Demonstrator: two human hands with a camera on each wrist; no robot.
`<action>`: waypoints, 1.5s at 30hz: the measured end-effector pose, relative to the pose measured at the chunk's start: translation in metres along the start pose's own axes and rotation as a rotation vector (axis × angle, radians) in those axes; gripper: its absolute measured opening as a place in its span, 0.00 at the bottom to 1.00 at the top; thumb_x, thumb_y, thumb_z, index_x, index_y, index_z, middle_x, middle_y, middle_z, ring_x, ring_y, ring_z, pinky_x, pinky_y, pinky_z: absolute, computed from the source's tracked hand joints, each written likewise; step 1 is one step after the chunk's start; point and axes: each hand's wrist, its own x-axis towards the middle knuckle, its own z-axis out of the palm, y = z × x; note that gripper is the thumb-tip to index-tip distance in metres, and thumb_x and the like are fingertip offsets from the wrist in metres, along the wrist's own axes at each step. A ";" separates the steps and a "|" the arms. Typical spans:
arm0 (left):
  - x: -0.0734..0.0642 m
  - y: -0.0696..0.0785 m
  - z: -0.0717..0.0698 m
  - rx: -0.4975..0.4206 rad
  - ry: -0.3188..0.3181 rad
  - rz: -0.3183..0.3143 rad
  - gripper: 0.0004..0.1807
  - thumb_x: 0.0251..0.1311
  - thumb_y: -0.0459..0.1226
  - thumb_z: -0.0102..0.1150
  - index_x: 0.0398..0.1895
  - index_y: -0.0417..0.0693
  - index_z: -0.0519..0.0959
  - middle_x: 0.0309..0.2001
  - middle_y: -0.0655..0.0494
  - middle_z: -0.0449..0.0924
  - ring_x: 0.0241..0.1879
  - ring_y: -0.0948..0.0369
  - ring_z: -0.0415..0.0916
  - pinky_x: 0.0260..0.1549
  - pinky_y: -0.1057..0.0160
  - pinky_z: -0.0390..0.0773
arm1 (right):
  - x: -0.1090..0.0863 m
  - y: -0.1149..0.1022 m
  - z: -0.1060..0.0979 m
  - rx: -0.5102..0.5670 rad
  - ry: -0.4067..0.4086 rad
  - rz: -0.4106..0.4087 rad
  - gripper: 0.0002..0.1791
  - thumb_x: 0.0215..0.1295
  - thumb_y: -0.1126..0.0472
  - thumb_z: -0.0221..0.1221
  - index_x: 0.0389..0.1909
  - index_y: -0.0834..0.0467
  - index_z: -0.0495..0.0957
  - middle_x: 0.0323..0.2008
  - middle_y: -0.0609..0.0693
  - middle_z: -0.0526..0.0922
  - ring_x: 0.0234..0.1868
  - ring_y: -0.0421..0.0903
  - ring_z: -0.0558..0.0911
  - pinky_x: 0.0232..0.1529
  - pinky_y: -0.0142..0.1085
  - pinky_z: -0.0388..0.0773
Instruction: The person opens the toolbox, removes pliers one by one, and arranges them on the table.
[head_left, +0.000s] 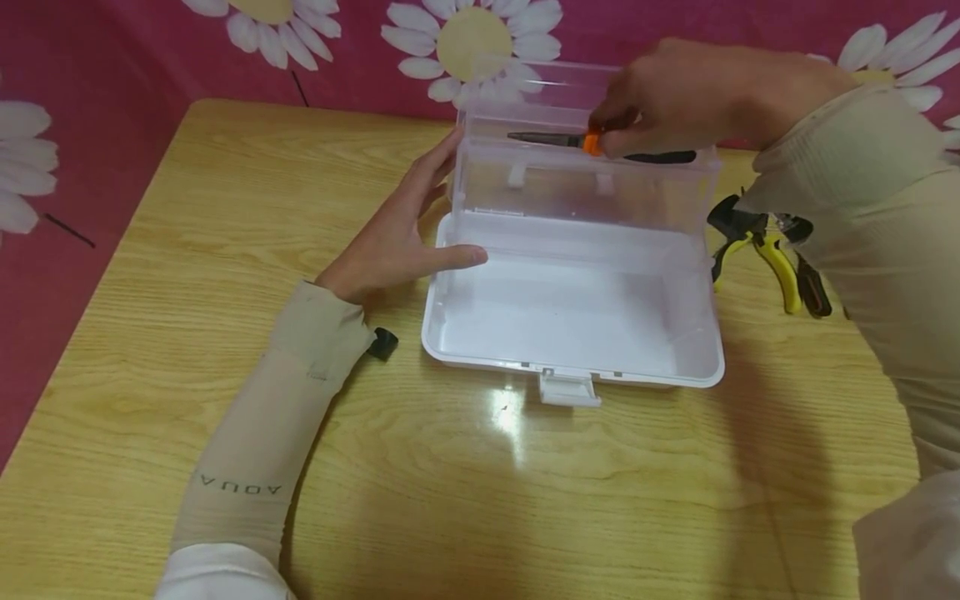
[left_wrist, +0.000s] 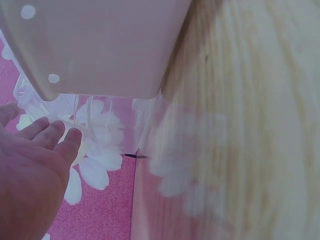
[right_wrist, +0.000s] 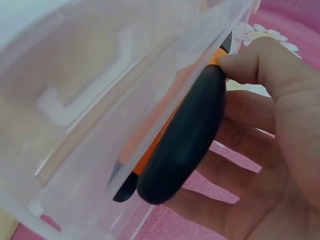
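Observation:
A white plastic box [head_left: 555, 317] with a clear lid [head_left: 585, 196] stands with the lid raised at the back. My right hand [head_left: 667, 96] holds long-nose pliers [head_left: 547, 139] at the lid's upper part, jaws pointing left. In the right wrist view, their black and orange handles [right_wrist: 185, 135] lie against the clear plastic, the thumb and index finger pinching near the orange part. My left hand [head_left: 405, 221] is at the box's left side, thumb over the rim and extended fingers by the lid. In the left wrist view, the fingers [left_wrist: 50, 132] are fairly straight beside the clear plastic.
Right of the box lie yellow-and-black pliers [head_left: 780, 267] and other dark-handled tools [head_left: 813, 287], partly hidden by the right sleeve. A white latch [head_left: 568, 389] hangs at the box's front. Behind the wooden table [head_left: 225, 217] is a pink flowered wall covering [head_left: 360, 50].

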 end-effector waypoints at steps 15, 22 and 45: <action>-0.001 0.002 0.001 -0.003 0.007 0.007 0.66 0.51 0.39 0.80 0.84 0.74 0.42 0.84 0.72 0.44 0.83 0.71 0.46 0.84 0.61 0.55 | -0.006 0.003 -0.004 0.032 -0.200 0.101 0.38 0.74 0.52 0.60 0.79 0.58 0.60 0.69 0.68 0.73 0.66 0.68 0.74 0.67 0.63 0.78; -0.001 0.002 0.002 -0.016 0.005 0.011 0.67 0.51 0.39 0.80 0.84 0.74 0.41 0.84 0.71 0.44 0.82 0.70 0.46 0.84 0.60 0.55 | -0.006 0.008 -0.008 0.043 -0.194 0.091 0.34 0.74 0.50 0.61 0.76 0.58 0.67 0.66 0.65 0.77 0.61 0.62 0.77 0.65 0.59 0.81; 0.001 0.002 0.002 -0.007 0.005 0.001 0.66 0.51 0.40 0.80 0.84 0.76 0.41 0.83 0.72 0.45 0.82 0.69 0.47 0.83 0.59 0.57 | -0.020 0.010 -0.011 0.062 -0.050 0.061 0.32 0.71 0.48 0.65 0.70 0.59 0.70 0.63 0.62 0.76 0.60 0.61 0.76 0.63 0.57 0.81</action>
